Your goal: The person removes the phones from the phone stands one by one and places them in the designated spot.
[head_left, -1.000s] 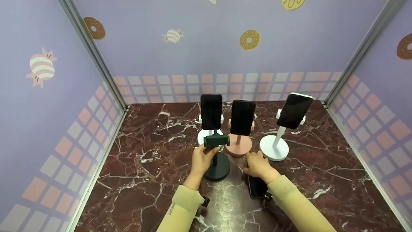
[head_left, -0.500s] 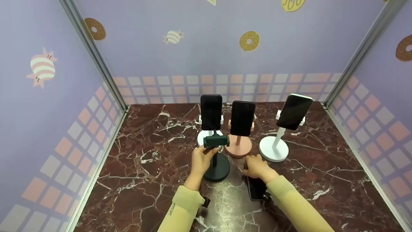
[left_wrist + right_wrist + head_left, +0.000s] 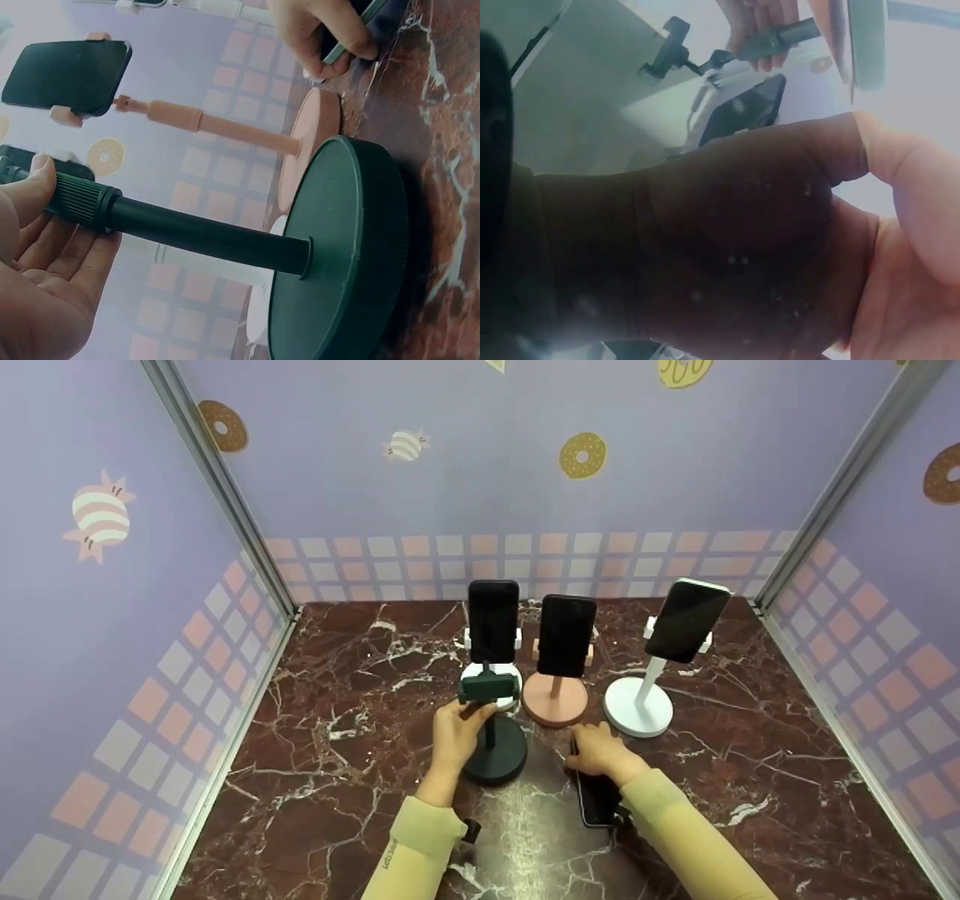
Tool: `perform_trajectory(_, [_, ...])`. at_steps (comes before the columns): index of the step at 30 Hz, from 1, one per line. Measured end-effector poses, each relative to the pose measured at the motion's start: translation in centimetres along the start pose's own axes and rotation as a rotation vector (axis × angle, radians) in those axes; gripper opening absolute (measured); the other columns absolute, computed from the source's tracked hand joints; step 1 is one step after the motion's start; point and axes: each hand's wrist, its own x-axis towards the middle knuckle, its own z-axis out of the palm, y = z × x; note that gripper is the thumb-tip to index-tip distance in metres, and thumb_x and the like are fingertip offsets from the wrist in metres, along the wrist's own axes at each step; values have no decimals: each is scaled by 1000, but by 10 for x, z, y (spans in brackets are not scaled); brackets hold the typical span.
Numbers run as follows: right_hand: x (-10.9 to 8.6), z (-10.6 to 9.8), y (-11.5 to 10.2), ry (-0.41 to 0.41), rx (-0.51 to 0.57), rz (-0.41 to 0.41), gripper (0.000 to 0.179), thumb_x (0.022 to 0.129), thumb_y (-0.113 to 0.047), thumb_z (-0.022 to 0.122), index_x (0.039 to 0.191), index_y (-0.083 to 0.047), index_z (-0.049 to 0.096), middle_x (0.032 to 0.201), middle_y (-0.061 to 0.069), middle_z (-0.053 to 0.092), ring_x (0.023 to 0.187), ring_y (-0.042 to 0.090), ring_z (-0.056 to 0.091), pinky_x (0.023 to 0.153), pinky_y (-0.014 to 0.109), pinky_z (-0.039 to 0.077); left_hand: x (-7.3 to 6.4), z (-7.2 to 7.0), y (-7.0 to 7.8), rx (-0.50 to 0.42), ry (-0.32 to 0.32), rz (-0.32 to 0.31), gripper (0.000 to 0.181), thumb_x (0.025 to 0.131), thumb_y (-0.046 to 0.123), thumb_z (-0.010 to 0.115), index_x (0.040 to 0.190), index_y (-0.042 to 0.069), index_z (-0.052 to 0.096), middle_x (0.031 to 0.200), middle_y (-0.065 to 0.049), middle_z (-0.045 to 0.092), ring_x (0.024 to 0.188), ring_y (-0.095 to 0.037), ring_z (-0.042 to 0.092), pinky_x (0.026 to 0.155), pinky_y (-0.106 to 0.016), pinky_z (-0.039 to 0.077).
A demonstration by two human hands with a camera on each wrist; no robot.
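Note:
My left hand (image 3: 455, 735) grips the ribbed upper collar of a dark green phone stand (image 3: 495, 757). Its round base is tilted on the table in the left wrist view, and the clamp at its top holds no phone. To the right, my right hand (image 3: 598, 748) holds a black phone (image 3: 598, 802) by its far end, thumb along the edge. That phone lies low over the tabletop, its upper part hidden under the fingers. In the right wrist view the right palm (image 3: 765, 232) fills most of the frame and hides the phone.
Behind stand a white stand (image 3: 512, 679) bearing a phone (image 3: 493, 622), a pink stand (image 3: 555, 701) with another phone (image 3: 566, 635), and a white stand (image 3: 637, 706) on the right with a tilted phone (image 3: 688, 621). Patterned walls (image 3: 480, 495) enclose the dark red marble table (image 3: 337, 682).
My left hand has shifted slightly to the left with the green stand, whose base now looks tipped. The right hand and its phone have hardly moved.

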Motion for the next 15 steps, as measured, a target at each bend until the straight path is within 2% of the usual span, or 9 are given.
perform_trajectory(2, [0,1,0,-1,0,7,38,84,-28,75,109,-2,62,115,24,64,110,43,51,89,69,50,0,-5,0,10,19,-4,16,85,8,83,92,-6,79,92,-22,78,80,-17,71,72,-20,57])
perform_trajectory(8, [-2,2,-1,-3,-3,18,38,89,-27,72,112,0,61,117,25,64,110,44,51,90,70,49,4,-22,1,6,70,-66,16,87,6,82,96,-6,79,97,-23,78,89,-26,75,77,-19,57])
perform_trajectory(15, [-1,3,-2,22,0,30,39,90,-28,73,109,1,56,112,26,63,107,45,51,87,70,50,14,-43,1,37,159,-89,15,86,6,83,95,-6,79,94,-22,78,78,-6,68,71,-16,54])
